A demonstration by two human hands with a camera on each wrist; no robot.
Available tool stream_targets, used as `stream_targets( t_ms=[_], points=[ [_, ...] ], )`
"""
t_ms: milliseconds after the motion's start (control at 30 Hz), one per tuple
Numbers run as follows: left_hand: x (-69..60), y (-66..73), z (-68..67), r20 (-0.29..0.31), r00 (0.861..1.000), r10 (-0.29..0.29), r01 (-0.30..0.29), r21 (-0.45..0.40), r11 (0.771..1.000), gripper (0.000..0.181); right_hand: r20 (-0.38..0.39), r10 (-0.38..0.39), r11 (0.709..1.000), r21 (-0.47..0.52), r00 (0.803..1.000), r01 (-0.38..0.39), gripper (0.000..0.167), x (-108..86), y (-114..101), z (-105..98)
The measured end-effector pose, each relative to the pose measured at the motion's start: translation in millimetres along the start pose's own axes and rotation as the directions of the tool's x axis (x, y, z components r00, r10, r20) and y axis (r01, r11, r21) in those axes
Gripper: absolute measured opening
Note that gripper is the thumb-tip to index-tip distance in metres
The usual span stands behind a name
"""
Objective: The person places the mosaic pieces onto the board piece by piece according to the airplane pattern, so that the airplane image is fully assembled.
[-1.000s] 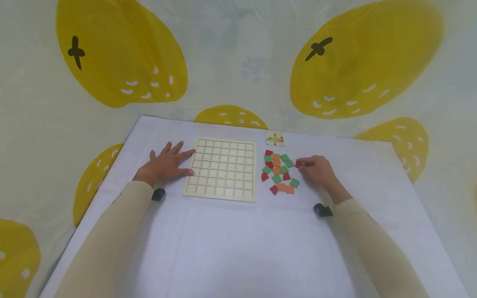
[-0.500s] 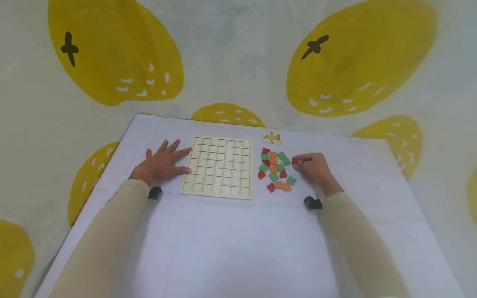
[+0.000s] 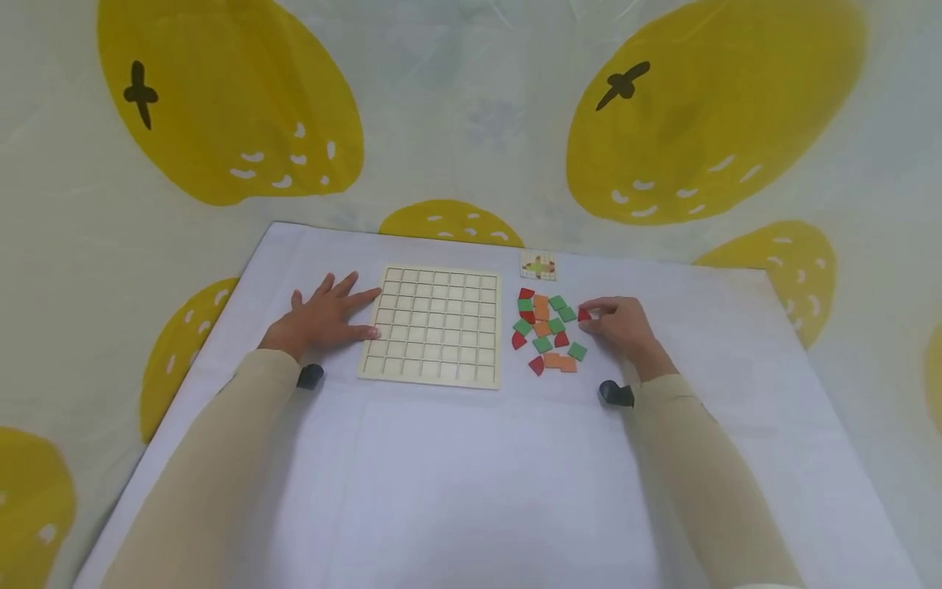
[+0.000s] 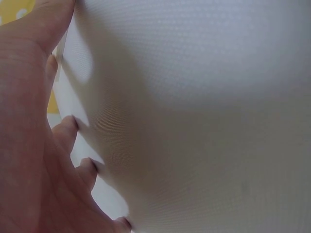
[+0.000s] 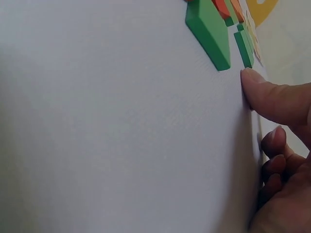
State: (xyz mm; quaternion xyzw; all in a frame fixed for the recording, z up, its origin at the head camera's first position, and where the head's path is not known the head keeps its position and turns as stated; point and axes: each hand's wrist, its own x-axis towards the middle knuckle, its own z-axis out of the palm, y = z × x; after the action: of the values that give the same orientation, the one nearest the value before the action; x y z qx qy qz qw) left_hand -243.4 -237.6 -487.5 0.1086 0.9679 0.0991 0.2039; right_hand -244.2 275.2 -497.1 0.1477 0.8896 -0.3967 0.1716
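Note:
In the head view my left hand [image 3: 324, 317] lies flat with spread fingers. Its thumb and index finger rest on the left edge of a square pale wooden grid board [image 3: 434, 327]. The left wrist view shows this hand [image 4: 29, 126] with its fingertips on the white cloth. To the right of the board is a loose group of red, green and orange tiles. At the group's right side, thumb and index finger of my right hand [image 3: 621, 327] hold a small red tile [image 3: 584, 314] at the table. In the right wrist view, the thumb [image 5: 274, 97] hides that tile; green tiles [image 5: 209, 34] show beyond.
A small pattern card [image 3: 539, 266] lies behind the tiles. White cloth [image 3: 441, 474] covers the table, whose back edge meets a curtain [image 3: 471, 98] printed with yellow fruit. Black wrist devices [image 3: 616, 393] sit beside both wrists.
The head view has shifted slightly. My right index finger and thumb have moved a little apart around the red tile, which has turned slightly. My left hand has stayed on the board's edge.

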Motion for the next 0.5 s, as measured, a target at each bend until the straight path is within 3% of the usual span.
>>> stream_targets(
  t_ms=[500],
  points=[
    [3.2, -1.2, 0.8, 0.008, 1.0, 0.0, 0.0, -0.02, 1.0, 0.097, -0.013, -0.004, 1.0, -0.015, 1.0, 0.003, 0.04, 1.8, 0.6, 1.0]
  ],
)
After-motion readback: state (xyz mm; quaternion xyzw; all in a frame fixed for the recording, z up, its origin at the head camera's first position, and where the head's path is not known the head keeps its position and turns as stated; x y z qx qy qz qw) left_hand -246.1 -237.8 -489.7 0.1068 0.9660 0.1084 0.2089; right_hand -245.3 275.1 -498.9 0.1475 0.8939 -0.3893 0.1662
